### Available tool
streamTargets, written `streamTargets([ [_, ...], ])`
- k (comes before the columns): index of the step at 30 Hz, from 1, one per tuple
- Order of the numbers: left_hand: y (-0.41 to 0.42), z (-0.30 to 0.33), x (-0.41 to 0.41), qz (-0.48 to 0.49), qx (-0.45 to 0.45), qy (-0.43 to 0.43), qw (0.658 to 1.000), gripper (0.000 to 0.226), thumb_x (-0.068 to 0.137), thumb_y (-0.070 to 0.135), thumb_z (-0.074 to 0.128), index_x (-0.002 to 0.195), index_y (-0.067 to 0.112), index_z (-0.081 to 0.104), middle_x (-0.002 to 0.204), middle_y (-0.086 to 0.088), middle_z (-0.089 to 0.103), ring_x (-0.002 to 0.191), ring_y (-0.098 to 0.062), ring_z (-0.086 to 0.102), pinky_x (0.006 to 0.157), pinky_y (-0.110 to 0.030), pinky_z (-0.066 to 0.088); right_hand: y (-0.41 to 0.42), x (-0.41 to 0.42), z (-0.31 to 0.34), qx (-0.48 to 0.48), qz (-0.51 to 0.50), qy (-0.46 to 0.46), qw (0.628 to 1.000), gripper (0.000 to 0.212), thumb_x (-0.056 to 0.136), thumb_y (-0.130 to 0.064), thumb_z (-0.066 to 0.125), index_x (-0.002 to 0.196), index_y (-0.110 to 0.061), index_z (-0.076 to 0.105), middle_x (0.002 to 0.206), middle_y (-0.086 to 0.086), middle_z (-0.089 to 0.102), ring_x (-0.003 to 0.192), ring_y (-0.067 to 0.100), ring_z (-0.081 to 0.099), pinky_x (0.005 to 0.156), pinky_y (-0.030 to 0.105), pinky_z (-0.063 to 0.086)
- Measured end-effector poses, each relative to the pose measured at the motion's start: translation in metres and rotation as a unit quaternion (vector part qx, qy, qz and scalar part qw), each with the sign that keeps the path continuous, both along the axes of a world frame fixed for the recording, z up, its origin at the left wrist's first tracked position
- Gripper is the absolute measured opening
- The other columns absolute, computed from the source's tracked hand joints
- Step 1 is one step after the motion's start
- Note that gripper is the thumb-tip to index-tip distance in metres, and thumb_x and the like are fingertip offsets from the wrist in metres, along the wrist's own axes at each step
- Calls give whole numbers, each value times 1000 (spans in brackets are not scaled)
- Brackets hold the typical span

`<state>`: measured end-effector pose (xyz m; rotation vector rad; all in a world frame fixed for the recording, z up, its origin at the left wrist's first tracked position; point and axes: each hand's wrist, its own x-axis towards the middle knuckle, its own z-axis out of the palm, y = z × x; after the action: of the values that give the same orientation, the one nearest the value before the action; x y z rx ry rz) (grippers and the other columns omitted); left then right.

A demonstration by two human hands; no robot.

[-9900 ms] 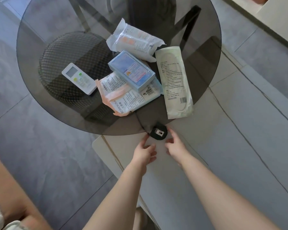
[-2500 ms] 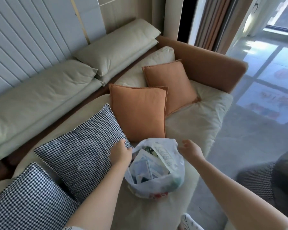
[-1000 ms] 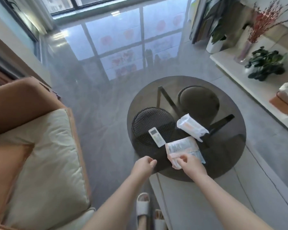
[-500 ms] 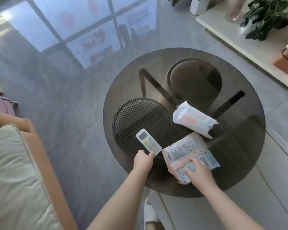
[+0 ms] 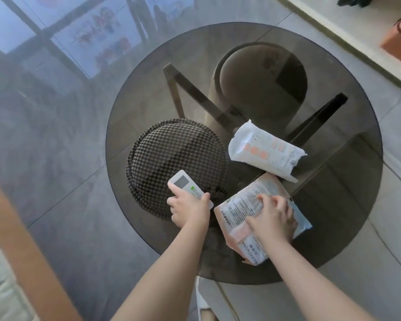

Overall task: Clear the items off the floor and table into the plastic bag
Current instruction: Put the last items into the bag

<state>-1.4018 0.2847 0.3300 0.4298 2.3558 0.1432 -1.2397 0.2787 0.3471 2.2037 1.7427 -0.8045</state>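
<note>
On the round smoked-glass tabletop (image 5: 333,239) at the centre of the frame lie three loose things: one white remote control (image 5: 185,185), one white plastic pack with peach squares (image 5: 265,152), and one flat peach-and-white printed pack (image 5: 239,212) with a pale blue packet (image 5: 302,222) showing under its right edge. The remote is slim, with a grey screen at its far end and a small green mark below it; it sits left of centre. The left hand (image 5: 190,210) grips its near end, fingers (image 5: 175,189) curled over one side and the thumb on the other. The right hand (image 5: 272,220) lies on the flat pack at lower centre, fingers bent and pressing into the wrapper; whether they pinch it I cannot tell. That pack carries rows of small black print too fine to read, and larger letters along its near edge read "BEIMENGNA". The white pack lies just beyond it, up and to the right, nearly touching. Two round stools show through the glass: one houndstooth-patterned stool (image 5: 171,149), one plain beige stool (image 5: 262,79).
</note>
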Motion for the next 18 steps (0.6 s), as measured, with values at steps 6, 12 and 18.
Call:
streamTargets([
  [6,7,-4,-12,10,46,-50,998,105,74,35,77,150,18,6,128,-12,53,116,-30,55,94,-43,46,20,18,8,-13,-148,111,983,59,84,-41,65,134,-24,39,137,4,41,124,23,43,97,41,45],
  [12,12,5,-14,117,166,-180,962,26,84,22,70,104,9,61,102,-7,68,89,-21,64,72,-31,50,57,34,16,58,-367,267,889,71,89,-41,60,146,-28,20,147,6,36,126,27,48,93,41,48],
  [18,22,25,10,165,225,-343,897,21,89,16,65,107,6,63,102,-10,70,91,-25,68,74,-35,56,76,29,8,71,-436,279,853,32,88,-29,63,119,-19,61,111,0,67,102,18,64,92,42,53],
])
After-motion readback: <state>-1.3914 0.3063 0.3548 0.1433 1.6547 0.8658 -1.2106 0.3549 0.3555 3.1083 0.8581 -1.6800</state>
